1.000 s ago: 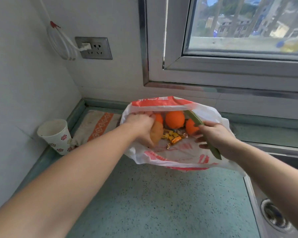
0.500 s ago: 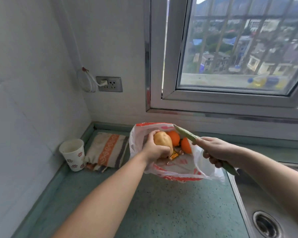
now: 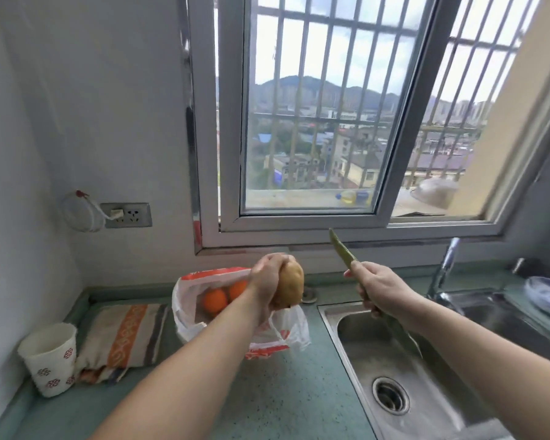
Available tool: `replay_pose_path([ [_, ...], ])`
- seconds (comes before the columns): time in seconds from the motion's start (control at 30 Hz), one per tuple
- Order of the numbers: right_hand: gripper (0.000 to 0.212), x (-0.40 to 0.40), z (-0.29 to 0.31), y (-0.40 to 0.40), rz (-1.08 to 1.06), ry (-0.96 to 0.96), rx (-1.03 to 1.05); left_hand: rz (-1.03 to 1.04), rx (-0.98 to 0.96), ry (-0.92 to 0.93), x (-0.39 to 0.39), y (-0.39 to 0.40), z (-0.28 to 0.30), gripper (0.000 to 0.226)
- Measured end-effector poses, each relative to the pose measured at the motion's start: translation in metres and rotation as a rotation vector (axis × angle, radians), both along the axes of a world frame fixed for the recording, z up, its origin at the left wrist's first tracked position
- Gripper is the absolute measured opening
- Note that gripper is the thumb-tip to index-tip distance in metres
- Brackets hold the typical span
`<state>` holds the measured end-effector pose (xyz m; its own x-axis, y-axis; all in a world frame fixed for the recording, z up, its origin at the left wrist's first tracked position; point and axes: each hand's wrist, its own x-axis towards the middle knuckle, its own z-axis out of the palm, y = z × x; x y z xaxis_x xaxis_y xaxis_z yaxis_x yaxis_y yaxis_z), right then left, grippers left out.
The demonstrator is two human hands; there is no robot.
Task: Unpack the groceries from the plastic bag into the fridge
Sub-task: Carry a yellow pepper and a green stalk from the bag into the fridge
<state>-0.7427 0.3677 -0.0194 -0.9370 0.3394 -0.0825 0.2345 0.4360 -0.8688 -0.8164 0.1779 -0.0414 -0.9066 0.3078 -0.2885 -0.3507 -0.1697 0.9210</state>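
- One plastic bag (image 3: 280, 336), white with red-orange print, is sitting open-mouthed on the green counter (image 3: 267, 404), just left of the sink (image 3: 391, 347).
- Two oranges (image 3: 215, 300) are showing inside it, touching each other.
- One potato (image 3: 289, 284), tan and oval, is being held up above the bag's right edge.
- One long green pod (image 3: 342, 249) is sticking up and trailing down over the sink.
- The left hand (image 3: 265, 281) is wrapping its fingers around the potato.
- The right hand (image 3: 380, 287) is closing its curled fingers round the pod's middle.
- One paper cup (image 3: 50, 357) is standing beside one folded striped cloth (image 3: 124, 338).
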Motion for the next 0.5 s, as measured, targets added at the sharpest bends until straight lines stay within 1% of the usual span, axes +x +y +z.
replay_pose_path([
  [0.13,0.037,0.066,0.022,0.040,-0.095,0.085,-0.052,-0.123,-0.013,0.103,0.047,0.059,0.019,0.012],
  [0.27,0.038,0.171,0.044,0.101,-0.281,0.149,-0.046,-0.279,-0.008,0.227,0.112,0.144,0.038,0.010],
  [0.4,0.039,0.309,0.063,0.161,-0.494,0.164,-0.013,-0.483,-0.009,0.367,0.219,0.233,0.065,0.013],
  [0.5,0.034,0.419,0.072,0.198,-0.682,0.203,0.020,-0.650,-0.005,0.454,0.314,0.294,0.085,0.012],
])
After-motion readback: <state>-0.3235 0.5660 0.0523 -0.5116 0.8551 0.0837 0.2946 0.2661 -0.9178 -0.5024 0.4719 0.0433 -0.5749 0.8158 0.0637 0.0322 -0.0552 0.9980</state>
